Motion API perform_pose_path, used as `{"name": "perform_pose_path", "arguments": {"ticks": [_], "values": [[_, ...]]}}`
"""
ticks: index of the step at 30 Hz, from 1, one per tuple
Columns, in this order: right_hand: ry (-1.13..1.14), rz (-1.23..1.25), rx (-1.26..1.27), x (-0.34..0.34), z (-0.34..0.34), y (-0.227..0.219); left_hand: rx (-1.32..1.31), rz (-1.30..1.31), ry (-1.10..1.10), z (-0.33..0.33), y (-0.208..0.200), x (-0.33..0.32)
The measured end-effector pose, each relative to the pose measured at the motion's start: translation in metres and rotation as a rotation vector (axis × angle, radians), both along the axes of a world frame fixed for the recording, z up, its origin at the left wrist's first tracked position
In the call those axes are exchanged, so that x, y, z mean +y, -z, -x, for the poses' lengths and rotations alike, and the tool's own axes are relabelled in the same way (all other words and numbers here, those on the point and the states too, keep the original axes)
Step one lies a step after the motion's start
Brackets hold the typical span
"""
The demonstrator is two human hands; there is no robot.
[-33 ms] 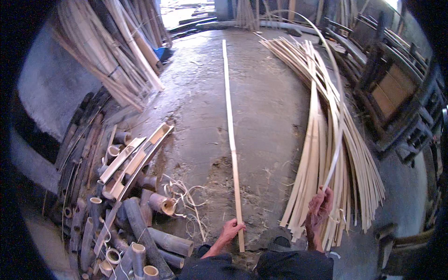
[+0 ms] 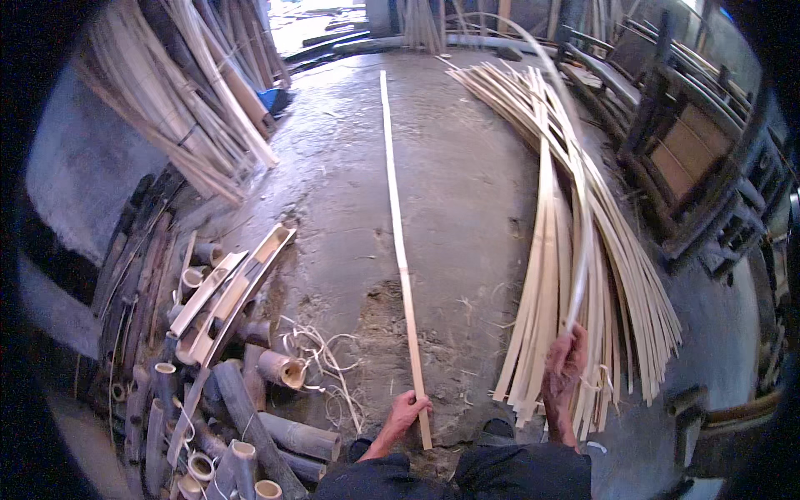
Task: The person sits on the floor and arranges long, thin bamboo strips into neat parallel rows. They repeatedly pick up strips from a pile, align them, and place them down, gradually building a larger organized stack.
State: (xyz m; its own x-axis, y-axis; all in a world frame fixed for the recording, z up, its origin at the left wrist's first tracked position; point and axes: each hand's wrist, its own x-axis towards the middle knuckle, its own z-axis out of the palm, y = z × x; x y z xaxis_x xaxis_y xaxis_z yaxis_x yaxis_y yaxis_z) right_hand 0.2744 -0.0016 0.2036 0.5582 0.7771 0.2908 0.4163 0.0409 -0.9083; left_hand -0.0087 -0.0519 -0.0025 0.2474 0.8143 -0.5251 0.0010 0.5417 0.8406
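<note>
My left hand (image 2: 407, 412) is closed around the near end of a long, narrow bamboo strip (image 2: 395, 221). The strip stretches away from me along the middle of the floor, and a short piece of it sticks out below my fingers. On the right, my right hand (image 2: 566, 364) grips the near end of another bamboo strip (image 2: 580, 283), which rises and arches over toward the far left, slightly blurred. Beneath that hand and strip lies a fanned heap of pale bamboo strips (image 2: 542, 325) on the floor.
Cut bamboo tubes (image 2: 287, 432) and split bamboo halves (image 2: 262, 271) are piled at the left. Bundled long strips (image 2: 179, 100) lean at the far left. Curly shavings (image 2: 325, 350) litter the dark floor (image 2: 454, 192). A dark wooden frame (image 2: 708, 158) stands at the right.
The whole view has shifted slightly, so most things sit a little further left. The arched strip in my right hand is more blurred; both hands keep their grips.
</note>
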Motion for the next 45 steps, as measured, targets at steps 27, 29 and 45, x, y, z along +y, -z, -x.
{"name": "perform_pose_path", "arguments": {"ticks": [27, 29, 45], "values": [[-0.005, 0.291, -0.009, 0.019, -0.049, 0.128, 0.009, 0.003, -0.072, 0.001, 0.006, 0.008], [-0.020, 0.434, 0.051, 0.017, -0.046, 0.104, 0.056, -0.003, -0.036, -0.001, -0.003, 0.009], [-0.425, 0.485, 0.317, 0.002, 0.059, 0.158, 0.255, -0.175, 0.553, -0.053, -0.048, 0.003]]}}
